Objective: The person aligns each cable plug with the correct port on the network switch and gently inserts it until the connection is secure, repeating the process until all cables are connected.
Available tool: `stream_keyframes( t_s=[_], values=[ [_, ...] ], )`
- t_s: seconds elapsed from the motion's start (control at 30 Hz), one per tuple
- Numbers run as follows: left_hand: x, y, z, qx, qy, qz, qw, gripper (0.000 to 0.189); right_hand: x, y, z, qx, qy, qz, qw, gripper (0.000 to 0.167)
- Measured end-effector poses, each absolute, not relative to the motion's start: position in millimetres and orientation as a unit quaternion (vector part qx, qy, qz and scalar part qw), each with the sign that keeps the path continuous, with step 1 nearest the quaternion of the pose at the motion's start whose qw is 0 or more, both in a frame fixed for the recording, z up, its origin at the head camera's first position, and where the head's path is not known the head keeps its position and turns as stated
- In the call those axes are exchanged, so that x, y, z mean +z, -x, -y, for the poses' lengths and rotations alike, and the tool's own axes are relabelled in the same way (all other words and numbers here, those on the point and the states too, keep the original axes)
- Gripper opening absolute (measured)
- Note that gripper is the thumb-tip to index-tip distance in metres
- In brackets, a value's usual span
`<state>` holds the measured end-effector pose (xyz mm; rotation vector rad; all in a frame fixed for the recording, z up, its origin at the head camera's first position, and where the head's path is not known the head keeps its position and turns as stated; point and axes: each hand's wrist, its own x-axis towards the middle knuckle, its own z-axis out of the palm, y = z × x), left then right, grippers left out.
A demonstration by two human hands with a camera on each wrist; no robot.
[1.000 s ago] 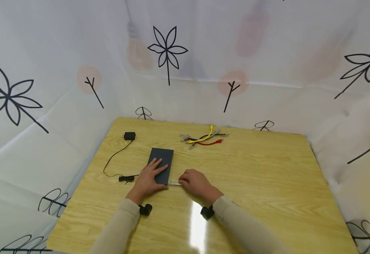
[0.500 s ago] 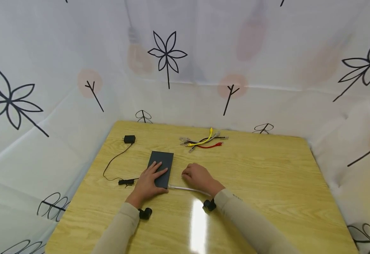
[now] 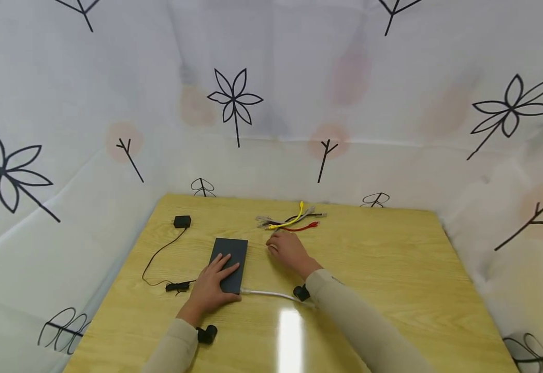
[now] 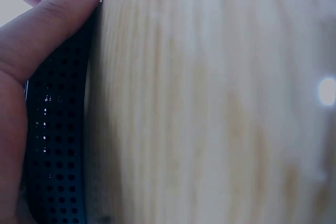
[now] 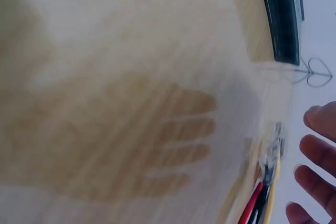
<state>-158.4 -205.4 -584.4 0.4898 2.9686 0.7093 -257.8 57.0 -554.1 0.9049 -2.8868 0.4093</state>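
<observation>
The left hand [image 3: 212, 284] spreads its fingers on the dark box [image 3: 235, 253] on the bench [image 3: 383, 264], likely to keep it still, a white cable [image 3: 271, 294] seemingly joined to it, while the right hand [image 3: 292, 252], fingers apart, is empty near more cables [image 3: 289, 223].

booth [image 3: 122, 93] with printed cloth walls [image 3: 281, 93]
</observation>
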Motion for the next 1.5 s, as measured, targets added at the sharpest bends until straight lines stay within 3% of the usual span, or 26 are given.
stream_keyframes(
  t_s=[0.73, 1.2, 1.5],
  values=[
    [-590, 154, 207, 0.252, -0.159, -0.955, 0.013, 0.087, -562, 292, -57, 0.071, -0.193, 0.974, 0.092, 0.025],
    [-593, 152, 207, 0.261, -0.155, -0.953, 0.014, 0.087, -553, 295, -54, 0.026, -0.186, 0.982, -0.010, 0.043],
    [-593, 153, 207, 0.250, -0.156, -0.956, 0.006, 0.087, -558, 298, -53, -0.006, -0.183, 0.983, -0.015, 0.037]
  ],
)
